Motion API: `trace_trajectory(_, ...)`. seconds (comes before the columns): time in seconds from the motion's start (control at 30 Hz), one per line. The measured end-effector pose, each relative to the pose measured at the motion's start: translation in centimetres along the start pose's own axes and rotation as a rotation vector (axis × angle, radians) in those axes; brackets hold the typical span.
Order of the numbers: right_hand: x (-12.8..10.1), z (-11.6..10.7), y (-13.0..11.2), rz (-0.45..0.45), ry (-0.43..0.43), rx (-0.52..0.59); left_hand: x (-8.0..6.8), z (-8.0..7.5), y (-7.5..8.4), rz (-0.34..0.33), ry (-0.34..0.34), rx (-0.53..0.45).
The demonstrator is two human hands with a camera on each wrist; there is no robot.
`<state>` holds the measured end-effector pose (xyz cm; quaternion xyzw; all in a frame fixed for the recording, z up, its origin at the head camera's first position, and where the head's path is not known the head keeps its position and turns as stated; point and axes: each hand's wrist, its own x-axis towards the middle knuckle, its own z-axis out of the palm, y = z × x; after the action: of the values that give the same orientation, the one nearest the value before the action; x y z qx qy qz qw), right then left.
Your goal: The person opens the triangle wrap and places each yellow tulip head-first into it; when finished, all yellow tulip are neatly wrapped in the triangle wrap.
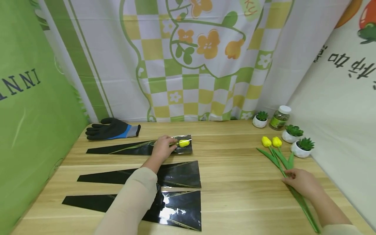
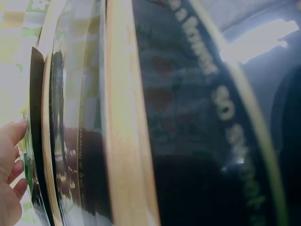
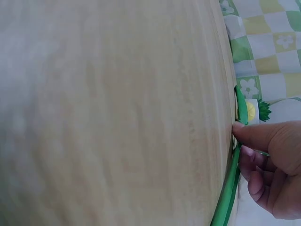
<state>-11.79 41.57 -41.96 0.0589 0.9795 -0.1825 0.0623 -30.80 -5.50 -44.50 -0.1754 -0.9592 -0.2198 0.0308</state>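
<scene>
In the head view my left hand (image 1: 163,147) is over a black flower sleeve (image 1: 132,149) with a clear front. Its thumb and fingers pinch a yellow tulip (image 1: 184,143) just behind the bloom, the stem running left along the sleeve. Fingertips also show at the left edge of the left wrist view, beside the sleeve. My right hand (image 1: 304,182) holds the green stems of two yellow tulips (image 1: 271,141) lying at the table's right side. Thumb and fingers close on a stem (image 3: 229,188) in the right wrist view.
Two more black sleeves (image 1: 182,175) lie nearer on the wooden table (image 1: 232,182). A black and blue work glove (image 1: 111,130) is at the back left. Small potted succulents (image 1: 302,148) and a white-lidded jar (image 1: 280,118) stand at the back right, before hanging cloth.
</scene>
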Motion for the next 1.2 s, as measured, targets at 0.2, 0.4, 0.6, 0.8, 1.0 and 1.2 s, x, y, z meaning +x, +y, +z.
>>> trace_trajectory(0.2, 0.1, 0.0, -0.2, 0.007, -0.003, 0.002, -0.2, -0.4, -0.2, 0.01, -0.007, -0.04)
trace_trajectory(0.4, 0.3, 0.0, -0.5, 0.0, 0.015, 0.024, -0.8, -1.3, -0.3, 0.01, -0.02, -0.084)
trace_trajectory(0.6, 0.5, -0.3, -1.4, -0.019, 0.051, 0.078, -1.6, -2.0, -0.3, 0.04, -0.006, -0.125)
trace_trajectory(0.8, 0.7, -0.4, -3.2, 0.0, -0.003, 0.259, -3.0, -2.2, 0.0, 0.04, -0.042, -0.226)
trace_trajectory(1.0, 1.3, 0.1, -5.6, 0.021, -0.01, 0.486, -4.3, -2.3, 0.4, 0.079, -0.032, -0.277)
trace_trajectory(1.2, 2.0, 0.8, -8.1, 0.05, 0.01, 0.725, -5.7, -2.2, 0.8, 0.124, -0.005, -0.268)
